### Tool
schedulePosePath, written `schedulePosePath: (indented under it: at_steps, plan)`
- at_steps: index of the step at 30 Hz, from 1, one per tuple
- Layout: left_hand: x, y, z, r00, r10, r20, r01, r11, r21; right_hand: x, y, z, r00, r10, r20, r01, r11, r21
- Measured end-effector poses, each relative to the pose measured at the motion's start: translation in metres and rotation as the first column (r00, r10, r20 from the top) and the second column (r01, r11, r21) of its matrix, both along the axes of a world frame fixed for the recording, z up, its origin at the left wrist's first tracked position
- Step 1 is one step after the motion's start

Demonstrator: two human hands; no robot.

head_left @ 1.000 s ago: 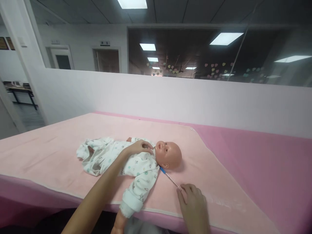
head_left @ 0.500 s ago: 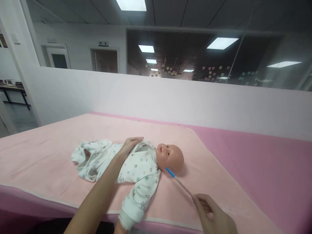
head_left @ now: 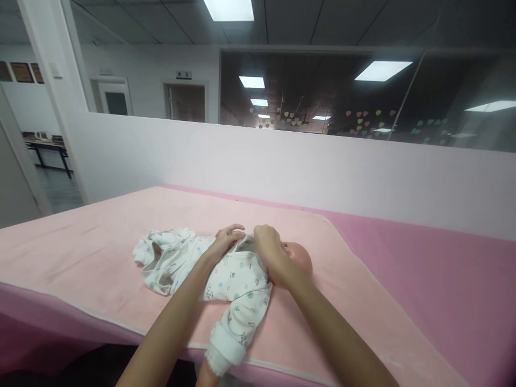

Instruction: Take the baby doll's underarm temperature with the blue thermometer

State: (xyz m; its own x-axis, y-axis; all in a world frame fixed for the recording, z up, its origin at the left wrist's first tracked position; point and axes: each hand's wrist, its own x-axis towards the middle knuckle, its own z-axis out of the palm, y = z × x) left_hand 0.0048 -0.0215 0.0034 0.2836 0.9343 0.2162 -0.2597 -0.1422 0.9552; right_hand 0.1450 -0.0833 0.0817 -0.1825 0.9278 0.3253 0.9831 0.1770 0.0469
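A baby doll lies on its back on a pink mat, its head to the right. It wears a white printed baby garment, gaping at the far side of the chest. My left hand rests on the chest, fingers curled at the edge of that gap. Beside the doll's chin and neck, my right hand is closed and turned down over the collar. It hides part of the doll's face. My own forearm and hand block the view of what the right fingers hold; the blue-tipped stick cannot be seen.
The mat covers a table with a darker pink cloth. A white half wall stands behind, with a glass window above it. To the far left, a desk shows through an opening.
My right hand has moved from the near right to the doll's neck, and the blue-tipped stick it held is out of sight. My left fingers have bent at the garment's edge.
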Motion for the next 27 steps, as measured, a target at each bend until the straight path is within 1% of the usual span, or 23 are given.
schedulePosePath:
  at_steps: [2, 4, 6, 7, 8, 9, 11, 13, 14, 15, 16, 17, 18, 19, 20, 21, 23, 24, 25, 26, 27]
  plan:
    - [0.002, 0.002, -0.002, 0.992, -0.014, -0.127, 0.021, 0.999, 0.05, -0.009, 0.017, -0.004, 0.998, 0.054, 0.01, -0.054, 0.998, 0.007]
    - [0.004, 0.004, -0.004, 0.972, -0.008, -0.234, 0.03, 0.996, 0.088, -0.012, 0.025, -0.01, 0.994, 0.108, 0.028, -0.109, 0.994, 0.02]
    - [0.005, 0.007, -0.006, 0.952, 0.039, -0.303, -0.012, 0.996, 0.089, -0.011, 0.026, -0.016, 0.985, 0.165, 0.052, -0.167, 0.985, 0.038]
    - [0.005, 0.01, -0.007, 0.93, 0.098, -0.353, -0.071, 0.993, 0.09, -0.009, 0.024, -0.019, 0.979, 0.196, 0.062, -0.199, 0.979, 0.044]
    - [0.005, 0.012, -0.008, 0.891, 0.178, -0.418, -0.148, 0.984, 0.104, -0.007, 0.021, -0.022, 0.968, 0.236, 0.079, -0.241, 0.969, 0.052]
    - [0.004, 0.014, -0.009, 0.835, 0.263, -0.483, -0.227, 0.965, 0.133, -0.004, 0.016, -0.025, 0.953, 0.283, 0.11, -0.29, 0.955, 0.062]
    - [0.003, 0.018, -0.01, 0.716, 0.404, -0.569, -0.35, 0.913, 0.207, 0.004, 0.006, -0.03, 0.911, 0.356, 0.207, -0.381, 0.92, 0.096]
    - [0.003, 0.021, -0.009, 0.609, 0.483, -0.629, -0.393, 0.873, 0.289, 0.014, -0.006, -0.034, 0.878, 0.373, 0.3, -0.427, 0.894, 0.139]
    - [0.004, 0.022, -0.008, 0.533, 0.516, -0.671, -0.382, 0.854, 0.353, 0.02, -0.012, -0.036, 0.874, 0.366, 0.319, -0.429, 0.889, 0.156]
    - [0.005, 0.024, -0.007, 0.425, 0.554, -0.716, -0.343, 0.831, 0.438, 0.026, -0.018, -0.037, 0.88, 0.361, 0.309, -0.424, 0.891, 0.165]
    - [0.008, 0.025, -0.005, 0.304, 0.586, -0.751, -0.265, 0.809, 0.524, 0.032, -0.023, -0.038, 0.887, 0.37, 0.277, -0.423, 0.891, 0.166]
    - [0.01, 0.027, -0.003, 0.192, 0.602, -0.775, -0.153, 0.798, 0.582, 0.037, -0.027, -0.039, 0.892, 0.391, 0.226, -0.431, 0.888, 0.164]
    - [0.013, 0.029, -0.002, 0.109, 0.6, -0.793, -0.035, 0.799, 0.6, 0.043, -0.031, -0.039, 0.895, 0.417, 0.157, -0.44, 0.882, 0.169]
    - [0.016, 0.032, -0.001, 0.066, 0.579, -0.813, 0.06, 0.811, 0.583, 0.048, -0.033, -0.039, 0.894, 0.442, 0.073, -0.447, 0.875, 0.186]
    - [0.018, 0.034, 0.0, 0.043, 0.549, -0.834, 0.127, 0.825, 0.55, 0.053, -0.034, -0.038, 0.89, 0.455, -0.025, -0.439, 0.871, 0.219]
    - [0.02, 0.036, 0.0, 0.026, 0.521, -0.853, 0.159, 0.841, 0.518, 0.059, -0.034, -0.038, 0.881, 0.453, -0.134, -0.41, 0.874, 0.26]
    - [0.02, 0.039, -0.001, -0.002, 0.491, -0.871, 0.145, 0.862, 0.486, 0.072, -0.028, -0.039, 0.834, 0.406, -0.372, -0.299, 0.901, 0.314]
    - [0.02, 0.039, -0.002, -0.015, 0.491, -0.871, 0.121, 0.865, 0.486, 0.08, -0.023, -0.041, 0.788, 0.369, -0.493, -0.236, 0.921, 0.311]
    - [0.019, 0.039, -0.002, -0.031, 0.493, -0.87, 0.097, 0.868, 0.488, 0.088, -0.017, -0.043, 0.723, 0.326, -0.61, -0.183, 0.941, 0.286]
    - [0.018, 0.038, -0.003, -0.047, 0.494, -0.868, 0.076, 0.868, 0.49, 0.096, -0.011, -0.046, 0.638, 0.286, -0.715, -0.151, 0.957, 0.248]
    - [0.017, 0.036, -0.003, -0.06, 0.497, -0.866, 0.058, 0.868, 0.494, 0.104, -0.005, -0.049, 0.537, 0.249, -0.806, -0.138, 0.968, 0.207]
